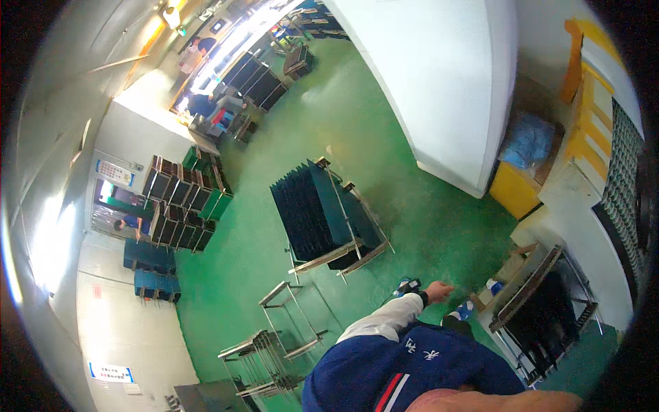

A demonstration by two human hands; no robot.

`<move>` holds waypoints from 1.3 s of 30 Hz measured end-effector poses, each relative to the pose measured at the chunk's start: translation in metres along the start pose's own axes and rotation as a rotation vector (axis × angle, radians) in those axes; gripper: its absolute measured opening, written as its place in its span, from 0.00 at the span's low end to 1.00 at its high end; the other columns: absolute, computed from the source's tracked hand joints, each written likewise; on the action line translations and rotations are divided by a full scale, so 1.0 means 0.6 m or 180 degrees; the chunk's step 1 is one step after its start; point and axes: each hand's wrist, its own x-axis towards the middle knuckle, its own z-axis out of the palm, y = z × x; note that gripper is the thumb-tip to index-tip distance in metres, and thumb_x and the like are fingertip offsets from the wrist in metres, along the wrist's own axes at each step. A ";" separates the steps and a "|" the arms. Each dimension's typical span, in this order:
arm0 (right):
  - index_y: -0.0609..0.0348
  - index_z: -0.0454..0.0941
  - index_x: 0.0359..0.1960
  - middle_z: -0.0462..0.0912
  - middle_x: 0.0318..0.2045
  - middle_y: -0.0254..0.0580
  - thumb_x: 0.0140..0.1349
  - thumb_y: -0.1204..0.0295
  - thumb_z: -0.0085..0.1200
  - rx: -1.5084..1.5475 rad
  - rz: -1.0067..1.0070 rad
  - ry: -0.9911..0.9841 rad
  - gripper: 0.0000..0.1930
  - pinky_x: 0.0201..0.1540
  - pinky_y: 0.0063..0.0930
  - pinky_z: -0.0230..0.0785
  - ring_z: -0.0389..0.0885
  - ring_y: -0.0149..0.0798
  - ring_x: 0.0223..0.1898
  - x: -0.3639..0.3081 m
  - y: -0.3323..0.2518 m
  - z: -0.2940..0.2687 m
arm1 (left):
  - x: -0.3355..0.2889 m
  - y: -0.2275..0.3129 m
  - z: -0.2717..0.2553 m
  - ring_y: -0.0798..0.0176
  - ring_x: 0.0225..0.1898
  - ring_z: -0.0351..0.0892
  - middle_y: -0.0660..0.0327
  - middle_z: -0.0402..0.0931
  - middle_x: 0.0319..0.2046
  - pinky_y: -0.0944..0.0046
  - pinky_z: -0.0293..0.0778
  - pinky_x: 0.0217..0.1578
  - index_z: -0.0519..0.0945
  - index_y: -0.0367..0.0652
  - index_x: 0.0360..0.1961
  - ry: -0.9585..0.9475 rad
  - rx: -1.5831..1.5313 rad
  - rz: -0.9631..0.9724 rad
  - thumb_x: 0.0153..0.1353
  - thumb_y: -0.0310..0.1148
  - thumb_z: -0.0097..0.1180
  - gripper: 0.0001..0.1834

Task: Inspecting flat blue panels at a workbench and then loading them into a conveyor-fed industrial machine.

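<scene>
Looking down at a blue jacket (425, 371) with a white sleeve (381, 319) reaching out from it. Wearing a dark band at the wrist. Holding the left hand (438, 292) out low over the green floor (384, 158), fingers loosely spread, gripping nothing and touching nothing. Being small and a bit blurry there, so not easy to see more. Standing in two blue shoes, one shoe (406, 285) just beside the hand on one side and the other shoe (464, 310) just beside it on the other.

Hanging nearest to a metal rack (542, 309) full of dark flat panels, near the hand but apart from it. Sitting on the floor on the other side, a bunch of bare metal frames (285, 329), some stacked together.

Going farther, standing in the middle of the floor, well apart from the hand, a metal cart (322, 220) packed with dark panels set on edge in a row. Rising behind it, a big white wall (439, 89). Sitting at the foot of that wall, a yellow bin (515, 189) with a blue bag (528, 141) above it.

Going farther still, piling up by the far wall, stacks of dark trays (180, 199) and blue crates (147, 257). Working far away in the bright part of the room, other people (206, 103), too small to see well.
</scene>
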 end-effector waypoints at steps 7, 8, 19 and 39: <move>0.57 0.74 0.42 0.75 0.35 0.38 0.60 0.57 0.48 -0.1520 -0.0838 -0.0908 0.17 0.38 0.35 0.67 0.75 0.35 0.37 -0.099 0.059 0.335 | 0.034 -0.190 -0.234 0.59 0.25 0.78 0.61 0.79 0.26 0.60 0.73 0.27 0.78 0.44 0.35 -0.0534 0.2289 0.1957 0.60 0.48 0.53 0.17; 0.57 0.75 0.41 0.76 0.34 0.38 0.59 0.57 0.49 -0.1893 -0.1217 -0.1091 0.17 0.37 0.35 0.67 0.76 0.35 0.36 -0.118 0.044 0.401 | 0.011 -0.213 -0.268 0.61 0.29 0.79 0.61 0.79 0.30 0.63 0.75 0.30 0.77 0.46 0.42 -0.0213 0.1466 0.2143 0.61 0.45 0.53 0.15; 0.56 0.81 0.39 0.83 0.35 0.40 0.59 0.56 0.53 -0.1475 -0.2043 -0.2062 0.17 0.37 0.31 0.71 0.81 0.38 0.35 -0.260 -0.148 0.685 | -0.108 -0.310 -0.496 0.61 0.31 0.80 0.57 0.80 0.41 0.60 0.76 0.30 0.73 0.46 0.51 0.0107 0.2941 0.1273 0.62 0.48 0.51 0.22; 0.61 0.60 0.61 0.60 0.63 0.53 0.55 0.62 0.56 -0.2045 -0.2865 0.1763 0.33 0.67 0.51 0.42 0.53 0.55 0.66 -0.177 -0.238 0.213 | -0.083 -0.389 -0.091 0.54 0.39 0.80 0.57 0.79 0.45 0.59 0.75 0.38 0.67 0.54 0.60 -0.0200 0.4415 0.1484 0.59 0.48 0.51 0.28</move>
